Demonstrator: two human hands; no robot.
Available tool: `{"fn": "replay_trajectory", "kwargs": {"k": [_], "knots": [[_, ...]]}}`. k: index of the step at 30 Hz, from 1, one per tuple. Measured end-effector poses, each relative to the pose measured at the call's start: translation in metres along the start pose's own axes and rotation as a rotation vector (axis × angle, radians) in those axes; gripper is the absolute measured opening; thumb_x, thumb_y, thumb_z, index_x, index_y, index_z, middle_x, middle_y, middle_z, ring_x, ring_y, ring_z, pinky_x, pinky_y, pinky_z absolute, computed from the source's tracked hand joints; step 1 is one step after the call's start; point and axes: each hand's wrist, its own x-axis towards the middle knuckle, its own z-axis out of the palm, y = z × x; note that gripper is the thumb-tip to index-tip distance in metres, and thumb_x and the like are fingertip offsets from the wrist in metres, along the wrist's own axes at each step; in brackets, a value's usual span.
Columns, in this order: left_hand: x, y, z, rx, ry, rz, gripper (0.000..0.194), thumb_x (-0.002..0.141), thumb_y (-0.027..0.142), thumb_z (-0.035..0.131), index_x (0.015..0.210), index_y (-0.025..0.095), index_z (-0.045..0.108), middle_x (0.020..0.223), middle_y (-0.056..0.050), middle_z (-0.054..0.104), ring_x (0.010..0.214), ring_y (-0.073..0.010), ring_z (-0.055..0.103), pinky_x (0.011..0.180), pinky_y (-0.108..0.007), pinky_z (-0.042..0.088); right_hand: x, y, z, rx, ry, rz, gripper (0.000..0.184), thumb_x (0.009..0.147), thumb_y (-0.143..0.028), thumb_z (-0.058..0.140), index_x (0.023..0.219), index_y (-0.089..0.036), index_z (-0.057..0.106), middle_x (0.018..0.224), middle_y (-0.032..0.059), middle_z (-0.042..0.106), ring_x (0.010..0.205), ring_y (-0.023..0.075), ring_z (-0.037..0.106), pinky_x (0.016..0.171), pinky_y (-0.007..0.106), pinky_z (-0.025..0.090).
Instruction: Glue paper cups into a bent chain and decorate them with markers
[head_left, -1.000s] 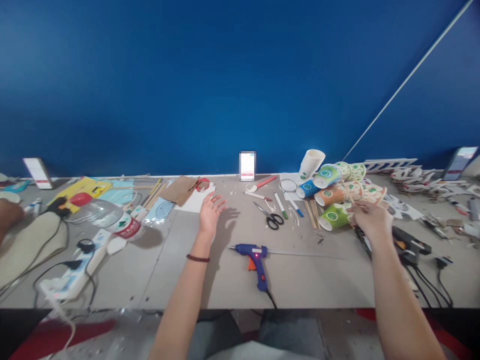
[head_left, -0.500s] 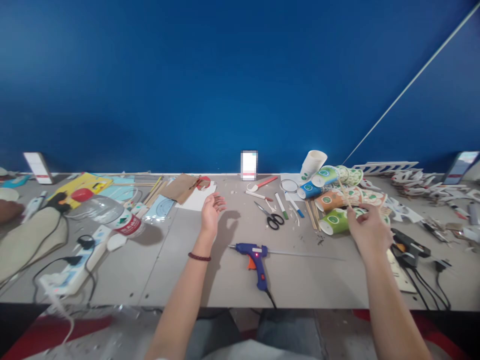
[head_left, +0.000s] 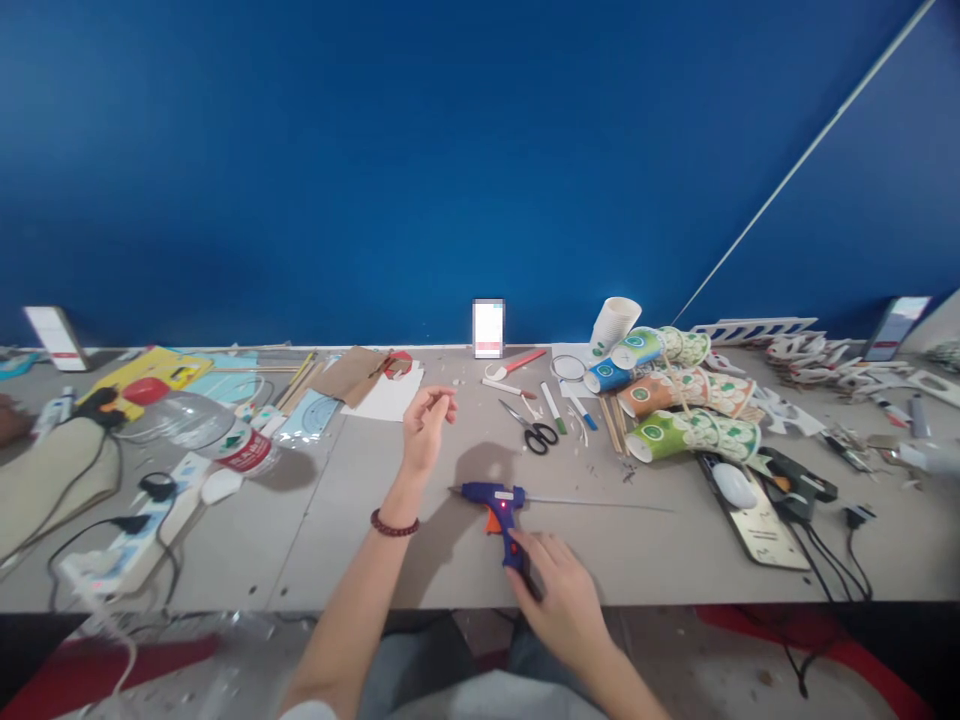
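My right hand has its thumb and fingers on the handle of a blue hot glue gun, which lies on the table with its nozzle to the left. A long thin glue stick sticks out of its back. Left of it, my left hand hovers above the table with its fingers curled in towards the thumb; I see nothing between them. Patterned paper cups lie stacked on their sides at the right, with a thin wooden stick across them. Black-handled scissors lie beyond the glue gun.
At the left are a plastic bottle, a power strip and brown cardboard. Markers lie beyond the scissors. A phone leans on the blue wall. A black glue gun with cables lies right.
My right hand has left the thin stick on the cups and come left and nearer, onto the blue glue gun's handle. My left hand's fingers have curled in.
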Motion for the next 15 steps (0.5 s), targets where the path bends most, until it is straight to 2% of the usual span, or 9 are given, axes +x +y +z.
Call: {"fn": "replay_trajectory", "kwargs": {"k": [3,8,11,15], "knots": [[-0.001,0.016,0.002,-0.054,0.017,-0.025,0.014,0.077,0.03,0.063,0.081,0.017,0.064,0.067,0.001,0.058,0.056,-0.0084,0.052,0.057,-0.023,0.043,-0.006,-0.006,0.009,-0.033,0.033,-0.028,0.031,0.086,-0.022,0.055,0.117,-0.019,0.057,0.093,0.008,0.068,0.082,0.023,0.063,0.072,0.036,0.054],[-0.014,0.037,0.002,-0.096,0.024,-0.127,0.014,0.079,0.03,0.06,0.081,0.017,0.063,0.068,0.0,0.058,0.058,-0.0093,0.052,0.057,-0.023,0.043,-0.007,0.002,0.009,-0.012,0.018,-0.048,0.039,0.084,-0.019,0.058,0.123,-0.019,0.055,0.104,0.0089,0.069,0.089,0.0234,0.062,0.076,0.036,0.055],[-0.043,0.038,-0.001,-0.01,0.007,-0.158,0.017,0.081,0.033,0.06,0.084,0.017,0.063,0.07,0.0,0.058,0.059,-0.009,0.052,0.06,-0.023,0.044,-0.005,0.002,0.009,-0.006,0.026,-0.073,0.041,0.084,-0.018,0.058,0.124,-0.019,0.055,0.104,0.0085,0.071,0.086,0.0229,0.063,0.074,0.035,0.055],[-0.107,0.022,-0.005,0.203,-0.096,-0.258,0.022,0.087,0.037,0.055,0.089,0.016,0.063,0.073,-0.002,0.06,0.065,-0.0112,0.055,0.063,-0.023,0.047,-0.004,-0.001,0.01,0.002,0.044,-0.075,0.041,0.082,-0.016,0.059,0.122,-0.019,0.058,0.1,0.0073,0.072,0.084,0.0223,0.063,0.071,0.034,0.055]]}}
